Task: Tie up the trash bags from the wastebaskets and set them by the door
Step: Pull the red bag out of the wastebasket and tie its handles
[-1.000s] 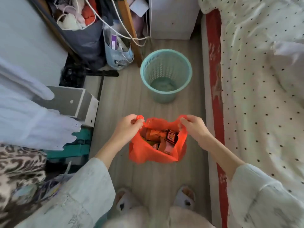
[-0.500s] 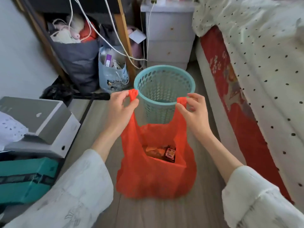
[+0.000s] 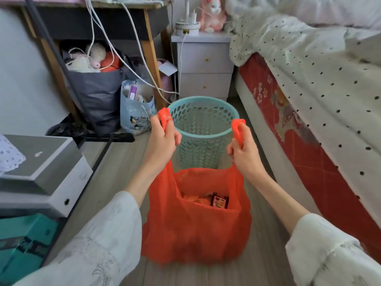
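Left hand [image 3: 162, 141] and right hand [image 3: 244, 152] are each gripping one handle of the orange trash bag [image 3: 195, 221], fingers [image 3: 239, 131] curled tight around the bunched plastic. Bag is hanging open-mouthed between them over the wood floor [image 3: 115, 166] (wrappers showing inside), just in front of the teal wastebasket [image 3: 203, 131]. Floor strip is running narrow: bed edge [image 3: 288, 124] is closing the right side, grey box [image 3: 43, 172] and desk [image 3: 99, 21] clutter crowding the left. White nightstand [image 3: 204, 69] is standing behind the wastebasket.
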Demonstrator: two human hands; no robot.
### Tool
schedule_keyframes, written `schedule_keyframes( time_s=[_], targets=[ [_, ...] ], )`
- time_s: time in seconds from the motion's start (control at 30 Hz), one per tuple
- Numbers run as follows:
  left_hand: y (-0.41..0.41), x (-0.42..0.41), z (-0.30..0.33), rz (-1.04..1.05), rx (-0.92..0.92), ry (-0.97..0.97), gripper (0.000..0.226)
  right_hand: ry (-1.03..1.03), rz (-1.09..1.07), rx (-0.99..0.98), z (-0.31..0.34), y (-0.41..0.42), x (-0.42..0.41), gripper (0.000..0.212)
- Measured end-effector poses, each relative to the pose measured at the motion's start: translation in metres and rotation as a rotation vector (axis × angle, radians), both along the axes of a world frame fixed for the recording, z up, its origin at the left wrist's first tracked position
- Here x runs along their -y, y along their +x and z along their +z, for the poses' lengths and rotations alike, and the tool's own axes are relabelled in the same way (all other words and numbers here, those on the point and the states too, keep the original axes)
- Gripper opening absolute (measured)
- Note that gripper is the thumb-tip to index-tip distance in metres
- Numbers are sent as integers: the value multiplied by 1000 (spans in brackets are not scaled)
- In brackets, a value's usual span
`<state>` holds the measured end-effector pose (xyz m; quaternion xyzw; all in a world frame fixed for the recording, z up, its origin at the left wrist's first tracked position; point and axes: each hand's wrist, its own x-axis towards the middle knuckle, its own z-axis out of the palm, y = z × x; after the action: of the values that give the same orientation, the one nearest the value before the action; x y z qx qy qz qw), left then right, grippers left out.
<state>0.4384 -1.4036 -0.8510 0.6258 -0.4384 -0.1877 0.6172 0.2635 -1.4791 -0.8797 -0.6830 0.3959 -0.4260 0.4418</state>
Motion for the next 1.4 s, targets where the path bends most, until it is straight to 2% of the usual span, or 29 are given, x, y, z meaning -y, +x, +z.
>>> schedule_keyframes(
  time_s=[0.07,0.1,0.17,0.23,0.37,0.57,0.6,0.67,0.73,0.83,0.9,0.97,1.0,1.03,1.1,1.13,1.2,1.27,1.33,1.4],
  targets=[
    [0,-3,-2,-2,-31,-37,20,57,-55,36,-1,-1,-1,17],
    [2,-5,-2,-9,-63,-57,20,84,-73,57,-2,0,-2,14],
    [9,-10,-6,-22,-114,-74,19,134,-71,118,0,1,-4,15],
    [15,-18,-14,-37,-85,-35,26,162,-54,160,0,3,-6,19],
    [30,-33,-40,-71,-22,137,59,115,-91,82,-12,4,-14,28],
    [47,-54,-84,-194,-34,506,83,110,-234,82,-34,-3,-17,32],
    [47,-59,-89,-230,-40,535,82,103,-259,87,-37,-4,-19,33],
    [47,-64,-97,-289,-68,564,64,80,-264,70,-45,-6,-23,35],
    [47,-65,-103,-326,-81,562,47,77,-174,33,-59,-8,-28,43],
    [52,-62,-117,-311,-56,582,44,82,95,-189,-97,-9,-31,82],
    [52,-57,-125,-254,-48,544,34,77,167,-380,-118,-5,-31,111],
    [47,-50,-132,-211,-63,517,15,67,162,-487,-129,2,-26,119],
    [45,-47,-135,-194,-83,519,10,46,161,-522,-128,7,-24,114],
    [44,-44,-138,-191,-108,524,14,12,165,-553,-128,12,-21,98],
    [43,-41,-144,-165,-181,517,27,-126,177,-611,-124,22,-20,52],
    [42,-40,-144,-125,-207,500,31,-182,178,-617,-123,26,-21,38],
    [38,-37,-138,-30,-281,404,30,-100,184,-501,-128,34,-22,36],
    [34,-35,-131,29,-394,282,30,226,137,-241,-118,39,-24,38],
    [32,-34,-128,62,-462,203,31,501,94,7,-109,42,-20,50],
    [32,-34,-125,85,-491,173,33,638,71,183,-100,38,-15,65]
  ],
)
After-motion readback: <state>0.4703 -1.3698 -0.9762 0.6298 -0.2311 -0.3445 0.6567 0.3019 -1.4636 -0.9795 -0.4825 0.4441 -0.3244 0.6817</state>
